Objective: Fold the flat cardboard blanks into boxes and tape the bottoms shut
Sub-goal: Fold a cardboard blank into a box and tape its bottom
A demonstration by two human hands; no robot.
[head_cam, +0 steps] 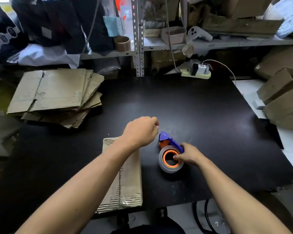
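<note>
Head view, both bare forearms extended over matte black table [201, 107]. Right hand [188, 155] found gripping tape dispenser [170, 150]: thumb hooked into orange core, fingers curled round blue plastic frame. Roll noted as round, greyish-translucent, glossy, lying flat on tabletop; blue blade guard angled up and away toward far side. Left hand [140, 131] held just beyond and left of dispenser, fingers curled under with tips pressed together near thumb; whether pinching a tape end or nothing, could not tell.

Beneath left forearm, flattened cardboard blank [130, 179] lying at near table edge, rectangular, brown, outer paper stripped along left and lower margins exposing ribbed corrugation; small shiny tape remnant near lower edge. Blank just beside dispenser, not touching so far as visible.

At far left of table, stack of flat blanks [56, 95] fanned unevenly, surfaces scuffed and creased, edges frayed, slots cut between flaps.

At right edge, folded boxes [284, 97] piled on white surface, plain brown, square-cornered.

At table's rear, pale yellow power strip [195, 74] with white and black plugs, white cable curving off rightward. Behind, perforated grey metal shelf upright [139, 39]; on shelves, brown tape roll [122, 43] standing on its flat end, small open carton [173, 34], white handheld scanner [199, 33] of smooth plastic, dark bagged goods to left.
</note>
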